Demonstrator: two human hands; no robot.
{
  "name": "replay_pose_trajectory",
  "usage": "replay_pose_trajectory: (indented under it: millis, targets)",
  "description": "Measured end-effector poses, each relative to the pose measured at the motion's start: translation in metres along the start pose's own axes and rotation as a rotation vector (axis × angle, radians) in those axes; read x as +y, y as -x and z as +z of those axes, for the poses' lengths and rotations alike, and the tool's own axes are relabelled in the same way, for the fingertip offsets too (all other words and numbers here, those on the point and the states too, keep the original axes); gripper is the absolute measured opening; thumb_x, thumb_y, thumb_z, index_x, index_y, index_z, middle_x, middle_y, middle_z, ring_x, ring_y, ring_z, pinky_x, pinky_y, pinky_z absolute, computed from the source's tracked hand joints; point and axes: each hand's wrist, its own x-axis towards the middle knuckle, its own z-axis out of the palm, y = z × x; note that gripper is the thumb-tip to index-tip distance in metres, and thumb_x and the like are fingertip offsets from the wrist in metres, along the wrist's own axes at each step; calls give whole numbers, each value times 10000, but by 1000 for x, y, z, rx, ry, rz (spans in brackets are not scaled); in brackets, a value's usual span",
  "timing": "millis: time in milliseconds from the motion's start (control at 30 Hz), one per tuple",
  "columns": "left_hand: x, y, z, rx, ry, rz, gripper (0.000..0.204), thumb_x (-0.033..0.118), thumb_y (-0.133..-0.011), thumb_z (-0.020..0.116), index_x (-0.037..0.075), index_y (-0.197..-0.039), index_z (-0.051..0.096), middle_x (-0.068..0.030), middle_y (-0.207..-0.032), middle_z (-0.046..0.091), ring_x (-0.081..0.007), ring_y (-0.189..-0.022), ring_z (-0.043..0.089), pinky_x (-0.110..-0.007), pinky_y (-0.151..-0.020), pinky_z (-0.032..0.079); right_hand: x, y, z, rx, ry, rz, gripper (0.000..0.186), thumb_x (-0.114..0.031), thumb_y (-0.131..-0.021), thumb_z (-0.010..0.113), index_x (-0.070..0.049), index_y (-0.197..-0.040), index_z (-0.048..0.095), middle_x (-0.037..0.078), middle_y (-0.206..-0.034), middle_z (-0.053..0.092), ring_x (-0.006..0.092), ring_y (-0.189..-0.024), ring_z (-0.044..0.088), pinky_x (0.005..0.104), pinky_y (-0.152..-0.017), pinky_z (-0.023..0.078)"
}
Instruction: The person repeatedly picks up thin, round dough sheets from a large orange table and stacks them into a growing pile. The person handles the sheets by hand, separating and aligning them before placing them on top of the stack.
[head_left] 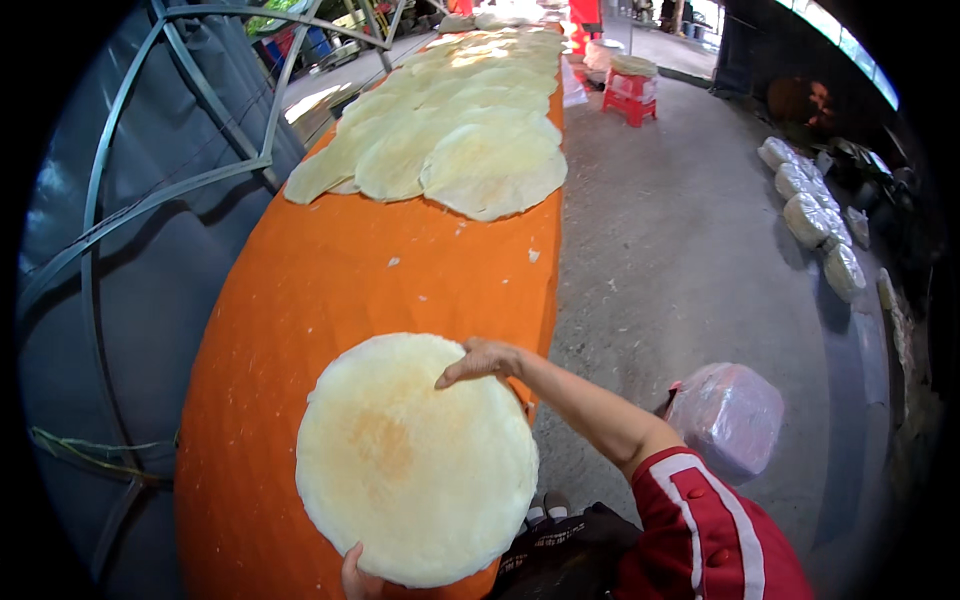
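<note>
Head view: round flat disc [417, 460], pale cream with a light tan patch left of centre, lies at the near end of the orange tabletop [330, 290]. Its near edge runs over the tabletop's front edge.

Right hand [480, 362] rests on the disc's upper right rim, fingers [452, 376] curled down over the edge and grasping it. Forearm runs back to the lower right into a red sleeve [700, 530] with white stripes.

Left hand [357, 578] shows only partly at the bottom of the picture, under the disc's near rim. It touches the rim; cannot tell whether its fingers are clenched or released.

Orange cloth between the disc and the far sheets is bare apart from a few pale crumbs [533, 255].

Farther along the tabletop: many similar pale discs [495, 170], overlapping one another in a long run to the far end.

Left of the tabletop: grey tarpaulin [150, 300] on a metal frame [180, 190].

Right of the tabletop: concrete floor [670, 250]. A tied pinkish plastic bag [728, 415] stands near the right elbow. A red stool [630, 95] with a stack on it stands far off. Clear bags [815, 220] lie in a row by the right wall.
</note>
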Motion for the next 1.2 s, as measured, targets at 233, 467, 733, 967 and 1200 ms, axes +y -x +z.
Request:
replay_pose_trajectory:
  millis: [233,467,733,967,1200]
  targets:
    - [-21,-12,-21,375,-245,9,518,241,-831,454,-51,-1241,330,-188,-1270,368,-324,-1126,392,-458,-941,333,6,12,-7,34,-98,46,606,-316,-508,788,12,-982,598,153,-945,606,260,-853,588,351,-724,479]
    - [-51,-40,84,325,-568,85,500,227,-829,455,-54,-1227,347,-192,-1243,393,-325,-1106,412,-454,-926,350,36,32,-5,194,-254,-161,418,-144,-490,780,48,-831,630,135,-806,637,209,-732,609,328,-634,493]
    - [-138,-50,235,8,-809,26,492,186,-808,474,-56,-1218,353,-194,-1208,423,-316,-1078,440,-432,-901,377,162,250,-105,442,-662,-358,408,-64,-600,660,21,-990,572,66,-880,609,129,-788,541,284,-720,451]
    - [-338,-56,408,-355,-886,-102,501,124,-774,508,-56,-1214,349,-193,-1166,458,-300,-1045,476,-395,-869,412,353,503,-197,921,-990,-411,548,-41,-680,665,20,-1175,436,105,-1099,530,181,-988,516,309,-846,426]
    - [-596,-140,456,-748,-820,-519,697,56,-638,685,-10,-1234,329,-145,-1144,477,-251,-1022,494,-347,-863,415,500,661,-187,1488,-1019,-86,469,-60,-654,673,29,-1084,510,100,-991,582,180,-863,574,301,-742,476]
